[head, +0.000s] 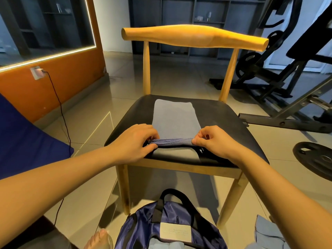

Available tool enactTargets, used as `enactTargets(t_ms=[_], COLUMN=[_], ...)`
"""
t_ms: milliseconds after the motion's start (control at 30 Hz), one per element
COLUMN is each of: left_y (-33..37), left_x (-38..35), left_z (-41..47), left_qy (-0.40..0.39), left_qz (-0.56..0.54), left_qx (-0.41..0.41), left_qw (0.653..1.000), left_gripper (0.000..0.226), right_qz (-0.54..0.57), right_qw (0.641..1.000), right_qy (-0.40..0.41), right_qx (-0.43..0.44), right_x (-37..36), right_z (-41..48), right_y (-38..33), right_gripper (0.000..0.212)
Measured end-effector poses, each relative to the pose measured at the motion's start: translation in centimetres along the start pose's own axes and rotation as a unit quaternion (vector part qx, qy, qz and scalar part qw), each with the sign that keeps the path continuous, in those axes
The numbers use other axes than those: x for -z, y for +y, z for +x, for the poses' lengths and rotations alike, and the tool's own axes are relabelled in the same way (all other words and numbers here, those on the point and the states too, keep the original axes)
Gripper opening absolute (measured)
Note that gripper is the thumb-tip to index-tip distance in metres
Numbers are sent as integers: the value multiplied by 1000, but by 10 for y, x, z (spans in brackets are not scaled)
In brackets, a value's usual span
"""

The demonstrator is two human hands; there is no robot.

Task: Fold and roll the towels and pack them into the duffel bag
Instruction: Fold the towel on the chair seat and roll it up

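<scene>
Bottom centre of frame, nearest me: navy satin duffel bag (172,229) with black webbing handles and a pale grey label, standing on the tiled floor just before the chair legs. A bare foot (100,238) sits at its left. A crumpled light blue cloth (267,232) lies at lower right.

Mid frame: both hands are on the near edge of the folded grey-blue towel (174,117).
- The left hand (133,143) has its fingers curled on the near-left corner.
- The right hand (217,142) pinches the near-right corner between thumb and fingers.
- The hands are apart, with the stitched hem bunched and slightly raised between them.
- The rest of the towel lies flat, running away from me along the middle of the black padded seat of the light wooden chair (224,126).

Further out I note:
- a black weight plate (312,159) on the floor at right;
- a dark blue cushion (27,141) at left;
- a black cable running from a wall socket (36,72) on the orange wall at upper left;
- a black gym machine (287,69) at upper right;
- dark shelving (179,15) along the top.
</scene>
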State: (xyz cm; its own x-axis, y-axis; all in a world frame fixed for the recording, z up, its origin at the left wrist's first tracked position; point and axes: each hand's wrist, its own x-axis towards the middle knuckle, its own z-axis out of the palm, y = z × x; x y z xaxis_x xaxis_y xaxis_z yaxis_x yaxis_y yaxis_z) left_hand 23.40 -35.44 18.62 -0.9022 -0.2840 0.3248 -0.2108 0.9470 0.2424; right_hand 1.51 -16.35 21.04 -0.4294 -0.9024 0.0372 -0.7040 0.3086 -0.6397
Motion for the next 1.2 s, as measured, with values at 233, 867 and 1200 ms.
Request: enactTargets(t_ms=[233,867,1200], left_y=[-6,-2,-9], left_x=[0,5,-4], left_z=[7,26,7], left_qy=[-23,12,79], left_qz=[-85,-97,48], left_qx=[106,202,-69], left_qw=[990,975,993], left_gripper=[22,27,18], right_qz=[-5,-155,-321], right_qw=[999,982,912], right_qy=[-11,83,155], right_qx=[-38,-70,202], right_x=[2,-2,-10], right_z=[5,17,2], right_y=[-1,8,21], right_gripper=[32,46,20])
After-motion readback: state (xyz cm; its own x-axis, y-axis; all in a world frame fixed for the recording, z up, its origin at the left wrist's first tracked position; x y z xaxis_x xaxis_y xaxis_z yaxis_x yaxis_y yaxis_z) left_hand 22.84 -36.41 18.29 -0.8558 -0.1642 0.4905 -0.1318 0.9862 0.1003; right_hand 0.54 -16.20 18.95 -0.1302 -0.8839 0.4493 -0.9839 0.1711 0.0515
